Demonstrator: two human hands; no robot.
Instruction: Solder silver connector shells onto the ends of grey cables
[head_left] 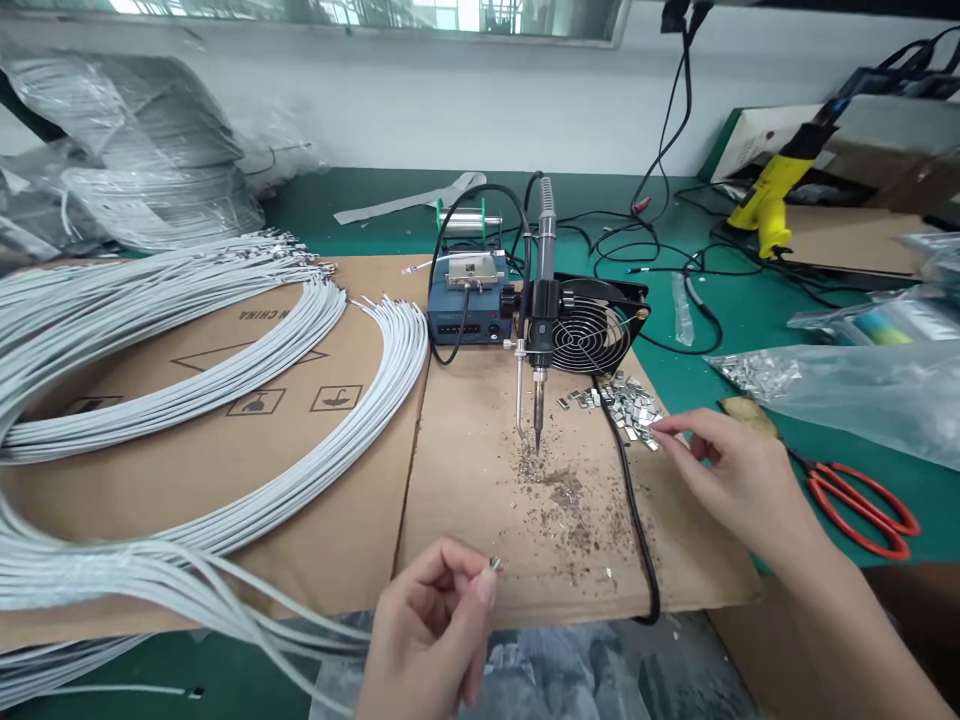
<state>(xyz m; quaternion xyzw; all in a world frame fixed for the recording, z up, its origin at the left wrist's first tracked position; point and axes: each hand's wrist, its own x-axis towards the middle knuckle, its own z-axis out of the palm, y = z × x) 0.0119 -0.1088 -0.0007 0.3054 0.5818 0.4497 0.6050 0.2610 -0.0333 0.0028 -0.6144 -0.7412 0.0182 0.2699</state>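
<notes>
My left hand (431, 620) pinched one small metal clip (494, 565); my right hand (739, 480), fingers loosely spread, touched the clip pile (626, 405).

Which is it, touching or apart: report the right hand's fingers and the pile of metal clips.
Touching. The head view shows the right hand fingertips resting on the near edge of the pile of metal clips, no gap visible.

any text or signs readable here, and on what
"CHINA", seen upside down, partly hidden under the white cables: printed on the cardboard sheet.
Handling symbols (umbrella, others): on the same cardboard, no words.
Blue soldering station: front markings too small to read.
Nothing else is legible.
</notes>
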